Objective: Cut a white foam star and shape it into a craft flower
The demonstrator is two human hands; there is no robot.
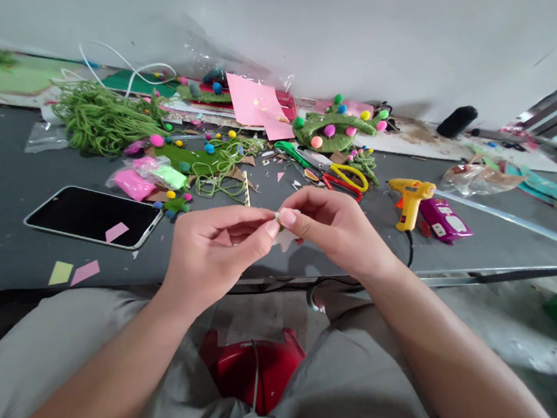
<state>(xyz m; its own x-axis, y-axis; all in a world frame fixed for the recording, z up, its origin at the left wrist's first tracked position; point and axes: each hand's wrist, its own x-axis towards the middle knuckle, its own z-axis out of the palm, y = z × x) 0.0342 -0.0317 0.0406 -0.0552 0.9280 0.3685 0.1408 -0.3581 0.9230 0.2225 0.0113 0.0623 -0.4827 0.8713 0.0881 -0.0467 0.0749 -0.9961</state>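
Small pale piece pinched between both hands, work in hand

The left hand (216, 249) and right hand (334, 227) meet, thumbs and fingertips drawn close on a small pale piece (284, 240) with a jagged lower edge; a bit of green shows at the pinch. It is held up at the table's near edge, not set down, so this handling looks unfinished; its exact stage is hidden by the fingers.

Left of the fingers lies a phone (84, 214) with a pink slip (116, 232) on it. To their right, the yellow glue gun (411, 196) lies beside a purple packet (444, 221), apart from both hands. Beyond the fingertips are scissors (324, 165); farther still, a curved green piece (336, 142) already bears coloured pompoms, while green yarn (107, 119) lies loose, farther left.
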